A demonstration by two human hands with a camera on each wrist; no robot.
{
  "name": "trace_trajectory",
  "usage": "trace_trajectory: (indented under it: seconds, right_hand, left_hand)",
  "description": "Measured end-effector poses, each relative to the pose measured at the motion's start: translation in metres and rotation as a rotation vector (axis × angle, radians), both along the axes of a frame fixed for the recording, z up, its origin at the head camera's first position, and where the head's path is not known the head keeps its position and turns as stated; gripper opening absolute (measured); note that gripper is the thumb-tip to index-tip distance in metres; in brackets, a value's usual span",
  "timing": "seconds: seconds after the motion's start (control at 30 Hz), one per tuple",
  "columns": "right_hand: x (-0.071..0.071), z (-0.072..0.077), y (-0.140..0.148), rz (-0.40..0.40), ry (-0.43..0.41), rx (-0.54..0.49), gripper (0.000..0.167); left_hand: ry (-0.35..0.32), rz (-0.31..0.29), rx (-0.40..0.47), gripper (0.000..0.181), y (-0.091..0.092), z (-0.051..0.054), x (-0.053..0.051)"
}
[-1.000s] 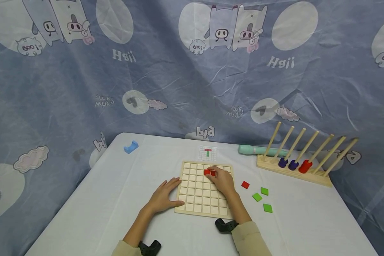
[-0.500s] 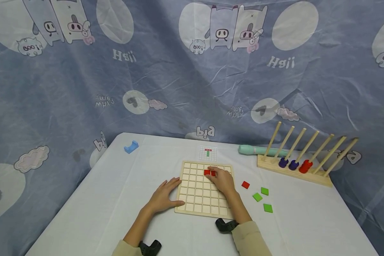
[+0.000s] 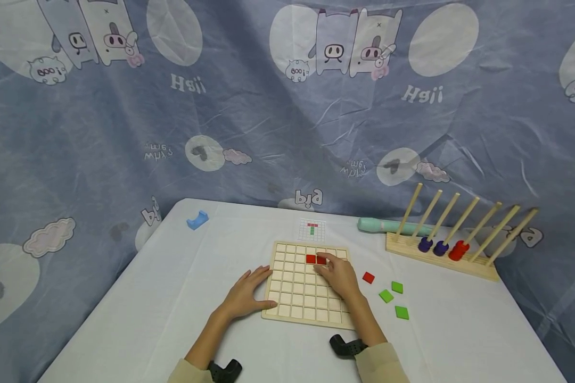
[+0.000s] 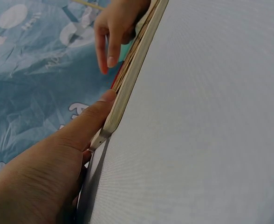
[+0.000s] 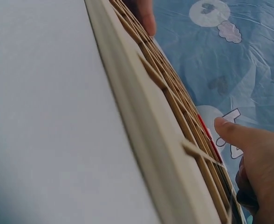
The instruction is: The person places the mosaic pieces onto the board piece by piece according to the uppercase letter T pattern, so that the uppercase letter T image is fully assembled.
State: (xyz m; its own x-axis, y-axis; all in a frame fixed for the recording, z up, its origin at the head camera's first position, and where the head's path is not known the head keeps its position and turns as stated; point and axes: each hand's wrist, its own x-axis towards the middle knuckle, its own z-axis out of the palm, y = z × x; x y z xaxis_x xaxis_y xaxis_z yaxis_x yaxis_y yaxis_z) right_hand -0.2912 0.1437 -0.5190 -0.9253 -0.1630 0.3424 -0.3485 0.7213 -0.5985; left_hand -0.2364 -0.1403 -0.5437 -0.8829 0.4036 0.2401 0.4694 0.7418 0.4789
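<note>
The person's left hand [image 3: 244,295] rests along the left edge of a wooden board [image 3: 298,288] marked out in squares, fingers and thumb spread, the fingertips farther up that edge and the thumb lower down; it seems to be there to keep the board from sliding. A printed card [image 3: 312,231] with a red and green T lies just beyond the far edge, probably so that it can be read at a glance. One loose red tile [image 3: 368,277] and three green tiles [image 3: 402,313] lie on the table [image 3: 139,308] to the right of the board, a handy spot for the right hand [image 3: 340,275].

The right hand reaches over the upper part of the board, thumb and forefinger parted, with nothing visibly pinched. In one row of squares, the left red tile [image 3: 311,259] and the right red tile [image 3: 321,260] sit side by side. The left one is just left of the fingertips, uncovered; the right one is partly covered, between forefinger and thumb as seen from the head. Whether a fingertip touches it cannot be told
</note>
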Motion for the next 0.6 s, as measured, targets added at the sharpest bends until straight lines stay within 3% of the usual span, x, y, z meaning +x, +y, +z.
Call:
trace_trajectory:
  seconds: [0.2, 0.6]
  right_hand:
    - [0.009, 0.003, 0.021, 0.015, 0.045, 0.023, 0.039]
    - [0.024, -0.004, 0.094, -0.043, 0.161, 0.087, 0.042]
  left_hand:
    - [0.000, -0.004, 0.007, 0.093, 0.001, -0.001, 0.001]
    - [0.026, -0.020, 0.011, 0.090, -0.001, 0.002, 0.001]
